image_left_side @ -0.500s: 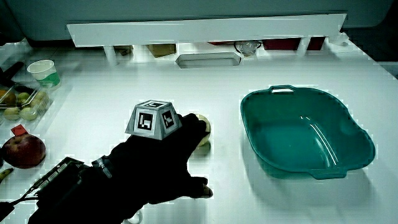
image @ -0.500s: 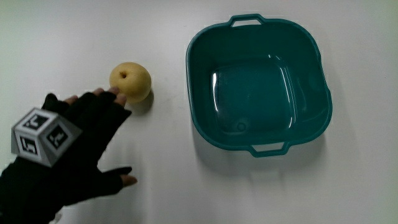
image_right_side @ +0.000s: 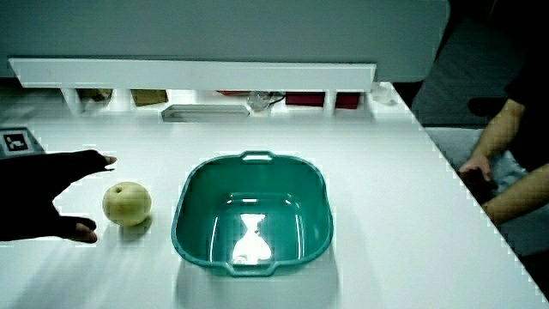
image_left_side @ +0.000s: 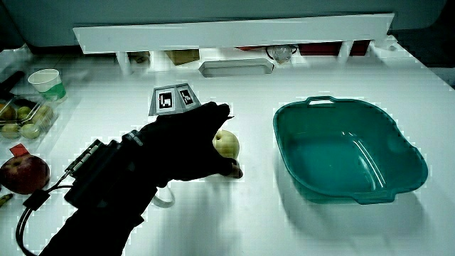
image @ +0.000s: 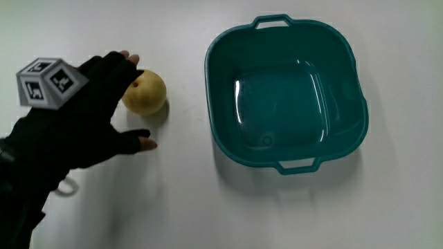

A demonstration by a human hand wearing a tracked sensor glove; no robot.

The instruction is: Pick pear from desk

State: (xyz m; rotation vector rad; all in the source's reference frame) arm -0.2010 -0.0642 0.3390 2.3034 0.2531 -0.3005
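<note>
The hand (image: 90, 114) is arching open around the pear (image: 145, 93) (nothing gripped yet), which is sitting on the desk (image: 187, 207), so closing and lifting remain.

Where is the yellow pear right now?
The pear sits on the white table, between the hand and the teal basin. The open fingers curve around it without gripping.

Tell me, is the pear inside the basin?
No, the pear sits on the table beside the basin, next to the hand.
</note>
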